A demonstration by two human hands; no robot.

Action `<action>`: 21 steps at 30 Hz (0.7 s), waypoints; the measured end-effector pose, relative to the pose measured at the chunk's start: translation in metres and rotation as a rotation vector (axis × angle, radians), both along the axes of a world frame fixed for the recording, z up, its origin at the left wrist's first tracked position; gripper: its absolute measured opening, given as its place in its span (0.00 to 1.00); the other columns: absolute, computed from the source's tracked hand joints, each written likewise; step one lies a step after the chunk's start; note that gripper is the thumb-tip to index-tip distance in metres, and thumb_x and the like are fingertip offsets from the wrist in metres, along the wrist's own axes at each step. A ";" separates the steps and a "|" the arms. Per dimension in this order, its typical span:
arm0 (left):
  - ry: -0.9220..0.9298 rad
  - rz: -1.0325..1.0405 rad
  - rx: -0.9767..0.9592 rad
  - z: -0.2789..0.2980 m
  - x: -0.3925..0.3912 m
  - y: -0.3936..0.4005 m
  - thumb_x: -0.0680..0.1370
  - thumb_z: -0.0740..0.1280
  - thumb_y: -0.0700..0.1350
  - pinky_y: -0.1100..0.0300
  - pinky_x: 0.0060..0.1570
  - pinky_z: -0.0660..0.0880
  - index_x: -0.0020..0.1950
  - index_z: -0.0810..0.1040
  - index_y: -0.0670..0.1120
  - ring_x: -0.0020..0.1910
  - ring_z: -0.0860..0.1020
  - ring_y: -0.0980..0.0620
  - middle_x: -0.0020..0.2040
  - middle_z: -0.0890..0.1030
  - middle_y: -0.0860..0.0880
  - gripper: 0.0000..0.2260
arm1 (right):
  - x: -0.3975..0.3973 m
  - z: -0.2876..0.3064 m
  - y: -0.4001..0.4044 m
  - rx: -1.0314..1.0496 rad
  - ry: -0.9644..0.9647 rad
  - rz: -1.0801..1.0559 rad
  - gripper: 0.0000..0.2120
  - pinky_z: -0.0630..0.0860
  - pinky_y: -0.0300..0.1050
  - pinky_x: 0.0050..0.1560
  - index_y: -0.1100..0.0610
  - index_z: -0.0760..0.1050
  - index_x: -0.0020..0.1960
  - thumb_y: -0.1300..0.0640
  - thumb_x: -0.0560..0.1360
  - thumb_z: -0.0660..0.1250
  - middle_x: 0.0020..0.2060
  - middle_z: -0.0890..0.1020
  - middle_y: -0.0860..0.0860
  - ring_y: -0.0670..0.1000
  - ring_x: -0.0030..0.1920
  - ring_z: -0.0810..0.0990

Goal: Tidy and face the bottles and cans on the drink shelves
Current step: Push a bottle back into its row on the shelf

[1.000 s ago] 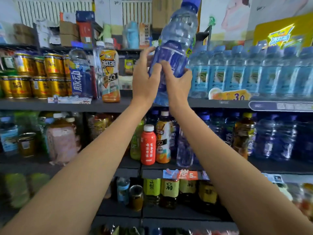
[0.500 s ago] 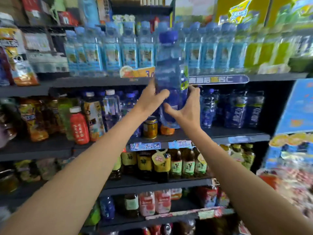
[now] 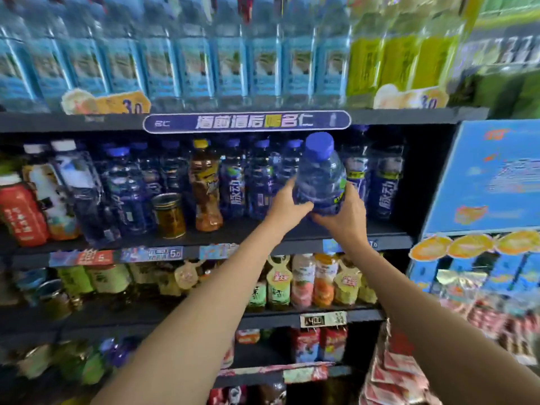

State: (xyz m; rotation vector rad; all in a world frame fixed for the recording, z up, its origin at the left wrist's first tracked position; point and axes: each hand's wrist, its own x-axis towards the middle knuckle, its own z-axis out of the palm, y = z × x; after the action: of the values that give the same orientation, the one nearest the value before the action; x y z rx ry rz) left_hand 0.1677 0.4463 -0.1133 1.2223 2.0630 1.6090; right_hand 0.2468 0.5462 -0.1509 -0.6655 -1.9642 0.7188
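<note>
Drink shelves [image 3: 87, 121] filling the frame, blue-capped bottle [image 3: 320, 173] right of centre, upright before the second shelf's dark blue bottles [image 3: 385, 182], my left hand [image 3: 287, 204] and right hand [image 3: 344, 213] both gripping its lower half, purple shelf sign [image 3: 247, 121] just above.

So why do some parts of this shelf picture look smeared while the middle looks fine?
Head view: the held bottle, both hands and the purple shelf banner are fairly sharp; the top row of bottles and the lower corners smear with motion blur, and the wide lens bends the shelves.
</note>
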 end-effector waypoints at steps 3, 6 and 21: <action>-0.031 0.114 0.067 -0.003 0.003 0.032 0.75 0.64 0.36 0.52 0.64 0.69 0.70 0.66 0.44 0.64 0.73 0.48 0.66 0.74 0.47 0.24 | -0.009 0.000 0.022 -0.110 -0.013 -0.007 0.30 0.74 0.51 0.50 0.60 0.67 0.58 0.54 0.63 0.78 0.54 0.75 0.56 0.58 0.56 0.75; -0.083 0.226 0.034 -0.004 0.000 0.053 0.76 0.63 0.37 0.50 0.63 0.70 0.66 0.71 0.43 0.62 0.73 0.46 0.64 0.75 0.45 0.18 | -0.022 -0.002 0.031 -0.178 -0.111 -0.075 0.35 0.72 0.55 0.53 0.62 0.62 0.63 0.50 0.66 0.76 0.63 0.69 0.58 0.61 0.63 0.69; 0.008 0.526 -0.132 -0.022 -0.012 0.106 0.73 0.71 0.50 0.51 0.61 0.70 0.70 0.68 0.42 0.64 0.72 0.42 0.67 0.70 0.42 0.29 | -0.034 -0.005 0.048 -0.213 -0.351 -0.070 0.35 0.69 0.54 0.60 0.64 0.54 0.71 0.52 0.74 0.68 0.70 0.57 0.62 0.63 0.69 0.58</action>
State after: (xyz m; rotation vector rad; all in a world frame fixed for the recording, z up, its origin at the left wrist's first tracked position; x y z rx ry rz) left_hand 0.1553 0.5518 -0.1350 0.6715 2.5977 1.6227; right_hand 0.2132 0.5944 -0.1562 -1.0432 -2.1851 0.8185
